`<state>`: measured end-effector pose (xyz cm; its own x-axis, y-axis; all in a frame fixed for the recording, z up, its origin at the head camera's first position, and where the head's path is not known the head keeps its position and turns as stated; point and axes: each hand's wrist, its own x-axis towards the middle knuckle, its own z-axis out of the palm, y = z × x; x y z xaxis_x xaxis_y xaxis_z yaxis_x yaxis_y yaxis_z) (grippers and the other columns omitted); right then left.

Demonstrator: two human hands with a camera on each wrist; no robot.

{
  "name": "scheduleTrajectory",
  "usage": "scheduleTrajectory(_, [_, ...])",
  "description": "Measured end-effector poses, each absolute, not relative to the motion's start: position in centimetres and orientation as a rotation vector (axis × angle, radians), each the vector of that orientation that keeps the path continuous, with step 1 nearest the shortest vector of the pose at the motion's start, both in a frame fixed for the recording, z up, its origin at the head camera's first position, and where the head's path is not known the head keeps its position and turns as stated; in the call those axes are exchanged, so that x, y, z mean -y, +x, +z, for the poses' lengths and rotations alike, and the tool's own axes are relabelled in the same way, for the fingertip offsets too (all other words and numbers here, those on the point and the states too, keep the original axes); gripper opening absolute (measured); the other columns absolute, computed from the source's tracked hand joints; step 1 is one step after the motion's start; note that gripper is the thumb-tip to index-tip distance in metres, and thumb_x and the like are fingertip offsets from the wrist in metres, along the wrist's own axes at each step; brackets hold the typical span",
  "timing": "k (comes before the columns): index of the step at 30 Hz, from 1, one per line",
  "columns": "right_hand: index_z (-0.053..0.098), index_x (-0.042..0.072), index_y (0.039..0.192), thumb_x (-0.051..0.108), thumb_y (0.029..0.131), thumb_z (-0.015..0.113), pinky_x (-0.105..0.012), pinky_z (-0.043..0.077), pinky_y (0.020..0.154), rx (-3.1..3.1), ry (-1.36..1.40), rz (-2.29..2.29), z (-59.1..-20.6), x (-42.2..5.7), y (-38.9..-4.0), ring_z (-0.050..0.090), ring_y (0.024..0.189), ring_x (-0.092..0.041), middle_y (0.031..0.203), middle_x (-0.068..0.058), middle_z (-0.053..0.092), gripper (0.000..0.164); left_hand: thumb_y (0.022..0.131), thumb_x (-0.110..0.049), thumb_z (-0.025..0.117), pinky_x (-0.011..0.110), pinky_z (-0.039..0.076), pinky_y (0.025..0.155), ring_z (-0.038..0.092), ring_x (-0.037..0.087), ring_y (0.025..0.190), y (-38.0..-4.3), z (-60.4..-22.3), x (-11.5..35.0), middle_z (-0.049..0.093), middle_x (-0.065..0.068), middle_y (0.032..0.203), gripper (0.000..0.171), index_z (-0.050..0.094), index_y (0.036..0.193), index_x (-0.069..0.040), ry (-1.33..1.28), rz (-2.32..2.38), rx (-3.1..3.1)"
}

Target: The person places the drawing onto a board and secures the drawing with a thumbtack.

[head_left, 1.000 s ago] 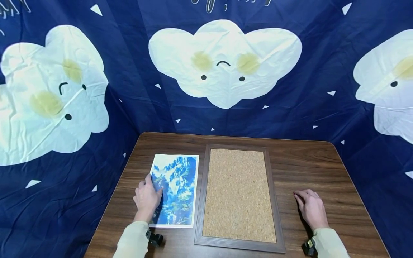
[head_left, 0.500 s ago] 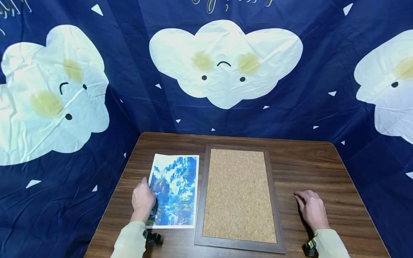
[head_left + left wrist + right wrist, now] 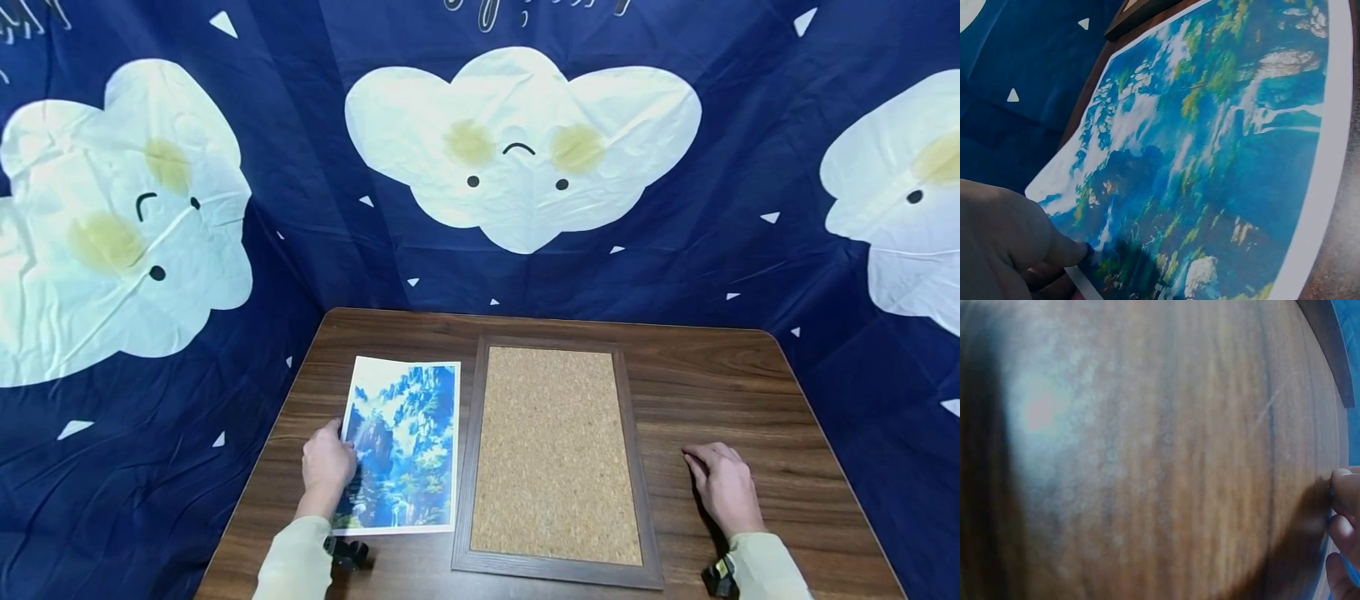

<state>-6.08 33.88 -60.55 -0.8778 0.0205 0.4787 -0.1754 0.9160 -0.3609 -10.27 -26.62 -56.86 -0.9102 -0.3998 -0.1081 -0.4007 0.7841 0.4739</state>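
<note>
A printed sheet with a blue mountain landscape and white border [image 3: 405, 450] lies at the left of the table, its left side bowed up slightly. My left hand [image 3: 327, 465] pinches its left edge, thumb on the printed face and fingers under it, as the left wrist view shows with the hand [image 3: 1010, 244] at the lower left. Right of the sheet lies a brown frame [image 3: 463, 500] around a cork board [image 3: 555, 454]. My right hand [image 3: 723, 487] rests on the table to the right of the frame, fingers loosely bent, with nothing seen in it.
The dark wood table [image 3: 705, 375] has rounded far corners. A navy curtain [image 3: 300, 167] with white cloud faces hangs behind and at both sides. A small black camera [image 3: 347, 552] is worn on the left wrist, another camera [image 3: 720, 577] on the right.
My left hand has drawn back to the left and from lying over the sheet has come to pinch its edge. The sheet has shifted slightly left and its left side has lifted. The right hand stays still.
</note>
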Motion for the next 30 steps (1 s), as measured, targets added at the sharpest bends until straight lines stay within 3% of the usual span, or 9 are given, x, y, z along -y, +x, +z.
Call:
scheduleTrajectory(12, [0.079, 0.002, 0.092, -0.007, 0.082, 0.083, -0.057, 0.054, 0.071, 2.606, 0.092, 0.552, -60.5, -33.9, -6.2, 0.067, 0.081, -0.036, 0.085, -0.012, 0.071, 0.015, 0.099, 0.002, 0.058, 0.062, 0.049, 0.094, 0.063, 0.048, 0.107, -10.4, -56.8, 27.3, 0.067, 0.032, 0.118, 0.040, 0.055, 0.139, 0.007, -0.610, 0.915, -2.934])
scheduleTrajectory(30, [0.079, 0.002, 0.092, -0.008, 0.079, 0.083, -0.054, 0.051, 0.074, 2.554, 0.168, 0.555, -60.3, -34.3, -6.2, 0.070, 0.080, -0.038, 0.087, -0.013, 0.075, 0.017, 0.098, -0.002, 0.061, 0.062, 0.045, 0.091, 0.060, 0.047, 0.102, -10.5, -56.5, 28.5, 0.071, 0.020, 0.097, 0.027, 0.064, 0.125, 0.000, -0.571, 0.979, -2.970])
